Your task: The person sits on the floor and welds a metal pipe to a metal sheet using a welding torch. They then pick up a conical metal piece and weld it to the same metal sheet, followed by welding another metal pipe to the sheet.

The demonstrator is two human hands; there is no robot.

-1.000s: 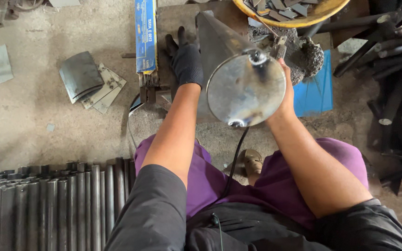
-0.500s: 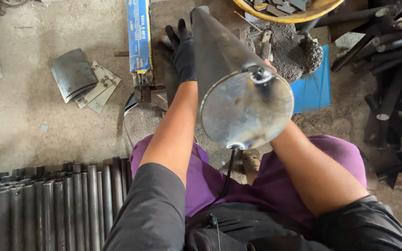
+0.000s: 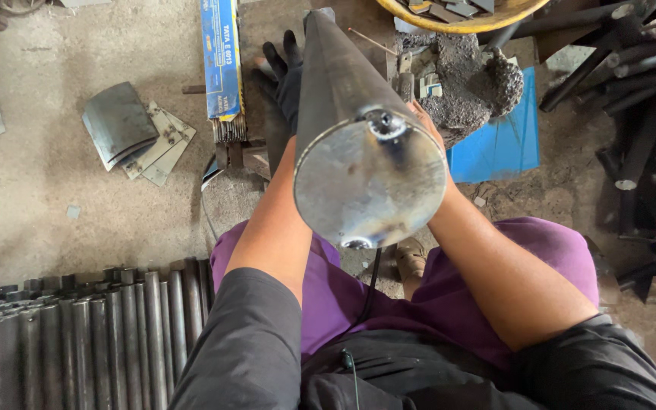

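The gloved left hand (image 3: 286,72) and the bare right hand (image 3: 423,121) are clasping a capped steel pipe (image 3: 347,114) from both sides, raising its round end above the purple-clad knees (image 3: 540,258).

You wear a black fabric work glove on your left hand (image 3: 286,72), upper centre of the frame; your right hand (image 3: 428,125) is bare. Dark grey short sleeves (image 3: 248,342) cover your upper arms, bright purple trousers (image 3: 328,296) your legs, with a thin black cable (image 3: 373,277) between them.
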